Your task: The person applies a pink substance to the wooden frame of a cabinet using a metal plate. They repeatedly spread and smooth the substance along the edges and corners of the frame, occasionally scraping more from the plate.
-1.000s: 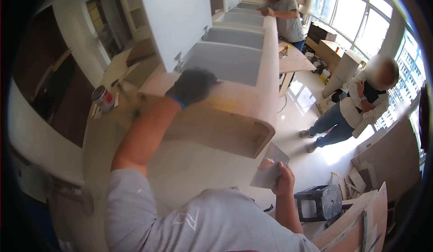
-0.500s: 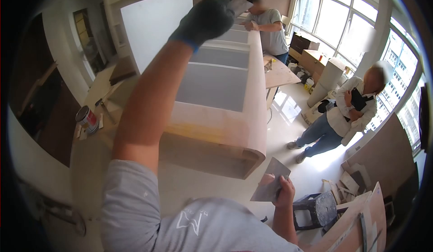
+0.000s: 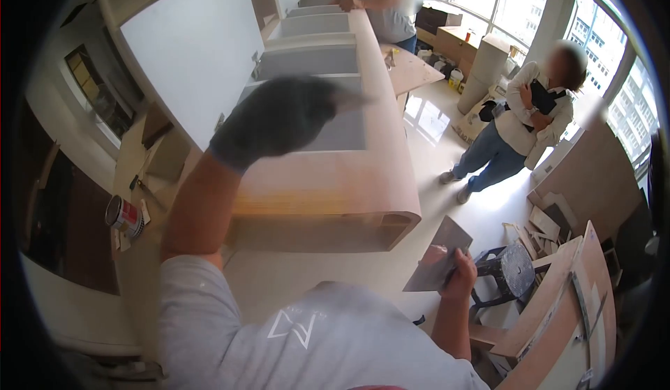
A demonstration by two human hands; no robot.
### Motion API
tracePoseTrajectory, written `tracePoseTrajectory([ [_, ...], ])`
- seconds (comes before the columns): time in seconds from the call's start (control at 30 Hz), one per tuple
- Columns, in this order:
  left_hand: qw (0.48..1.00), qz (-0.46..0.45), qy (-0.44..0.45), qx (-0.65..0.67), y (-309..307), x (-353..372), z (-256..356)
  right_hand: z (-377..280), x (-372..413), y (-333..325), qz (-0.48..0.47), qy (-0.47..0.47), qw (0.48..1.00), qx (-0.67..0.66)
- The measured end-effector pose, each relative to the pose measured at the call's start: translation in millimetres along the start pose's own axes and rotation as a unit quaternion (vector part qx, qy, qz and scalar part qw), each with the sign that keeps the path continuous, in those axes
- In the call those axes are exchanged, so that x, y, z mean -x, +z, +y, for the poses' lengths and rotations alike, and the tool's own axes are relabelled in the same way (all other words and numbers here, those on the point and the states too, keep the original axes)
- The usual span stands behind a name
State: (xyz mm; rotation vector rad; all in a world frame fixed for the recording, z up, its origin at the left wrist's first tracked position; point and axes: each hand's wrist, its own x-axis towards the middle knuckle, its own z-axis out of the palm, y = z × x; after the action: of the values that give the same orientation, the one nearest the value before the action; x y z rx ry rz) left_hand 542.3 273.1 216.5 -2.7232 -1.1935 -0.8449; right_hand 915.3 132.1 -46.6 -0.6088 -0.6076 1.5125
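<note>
My left hand (image 3: 283,118), in a dark grey glove and smeared by motion, is raised over the near end of a long wooden cabinet frame. It grips a putty knife (image 3: 354,101), whose pale blade blurs above the pinkish wooden face (image 3: 328,177). Lower right, my bare right hand (image 3: 460,274) is closed on the edge of a thin metal putty plate (image 3: 441,254). A pinkish lump of putty (image 3: 434,254) lies on that plate. The cabinet's rounded near corner (image 3: 405,226) is just beyond the plate, and its inset panels are grey.
A co-worker (image 3: 380,3) leans at the cabinet's far end; another person (image 3: 513,121) stands to the right, arms folded. At the left is a paint can (image 3: 124,215) near a hammer (image 3: 143,188). A spattered stool (image 3: 513,268) and curved wooden pieces (image 3: 551,303) fill the lower right.
My left hand has come down and nearer with the putty knife, over the cabinet's near part. My right hand and the putty plate have shifted slightly up and right as the view tilted.
</note>
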Motion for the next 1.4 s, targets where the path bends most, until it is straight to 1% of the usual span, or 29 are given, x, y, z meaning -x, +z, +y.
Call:
tracePoseTrajectory([
  [0.1,0.997,-0.077,-0.013,0.001,2.2,30.6,-6.2,-4.3,-2.1,15.2,-0.009,-0.011,1.0,0.0],
  [0.2,0.991,-0.109,-0.048,-0.057,8.9,41.3,-20.5,-3.7,-5.9,21.2,-0.014,-0.009,1.0,0.006],
  [0.3,0.989,-0.144,-0.036,0.012,23.0,46.5,-27.2,-0.1,-10.4,10.8,-0.033,0.02,0.999,0.006],
  [0.4,0.993,-0.106,-0.052,0.004,33.1,41.6,-8.3,1.8,-14.7,12.8,-0.034,0.023,0.999,-0.005],
  [0.5,0.996,-0.087,-0.004,0.033,42.0,30.4,10.6,-2.0,-19.4,21.6,-0.053,0.035,0.998,0.002],
  [0.6,0.991,-0.13,-0.018,-0.016,59.7,17.3,23.8,-2.1,-22.4,17.7,-0.054,0.043,0.998,-0.003],
  [0.7,0.985,-0.171,-0.021,-0.026,71.6,7.2,31.5,-1.9,-21.5,12.1,-0.044,0.035,0.998,-0.01],
  [0.73,0.985,-0.168,-0.006,-0.044,72.9,6.9,33.9,-1.7,-20.8,10.0,-0.04,0.029,0.999,-0.013],
  [0.8,0.983,-0.161,0.037,-0.074,73.5,15.7,38.4,8.4,-15.6,-7.3,-0.013,0.054,0.998,0.005],
  [0.83,0.986,-0.146,0.047,-0.063,74.5,21.0,41.4,4.6,-17.5,-16.3,-0.001,0.045,0.999,0.016],
  [0.87,0.988,-0.125,0.065,-0.055,74.7,26.7,43.7,-2.1,-15.3,-0.8,0.033,0.034,0.998,0.031],
  [0.93,0.985,-0.159,0.06,-0.031,73.4,31.9,57.2,-2.6,-21.0,-10.8,0.01,0.073,0.997,-0.024],
  [1.0,0.98,-0.186,0.06,-0.024,58.3,37.2,78.9,2.0,-22.6,-18.1,-0.007,0.069,0.997,-0.042],
  [1.1,0.982,-0.181,0.047,0.007,42.8,27.9,86.6,-9.8,-32.3,-18.4,-0.033,0.084,0.995,-0.042],
  [1.2,0.991,-0.101,0.07,-0.062,61.1,-1.4,79.6,-14.5,-35.0,-27.6,-0.073,0.13,0.987,-0.061],
  [1.23,0.991,-0.103,0.053,-0.063,71.4,-10.0,72.4,-14.2,-37.0,-30.8,-0.081,0.143,0.985,-0.057],
  [1.3,0.989,-0.119,0.062,-0.061,88.7,-21.3,68.9,-13.0,-42.2,-35.9,-0.094,0.161,0.981,-0.051],
  [1.4,0.983,-0.156,0.065,-0.069,92.0,-20.8,87.2,-9.4,-43.7,-41.3,-0.098,0.184,0.977,-0.044],
])
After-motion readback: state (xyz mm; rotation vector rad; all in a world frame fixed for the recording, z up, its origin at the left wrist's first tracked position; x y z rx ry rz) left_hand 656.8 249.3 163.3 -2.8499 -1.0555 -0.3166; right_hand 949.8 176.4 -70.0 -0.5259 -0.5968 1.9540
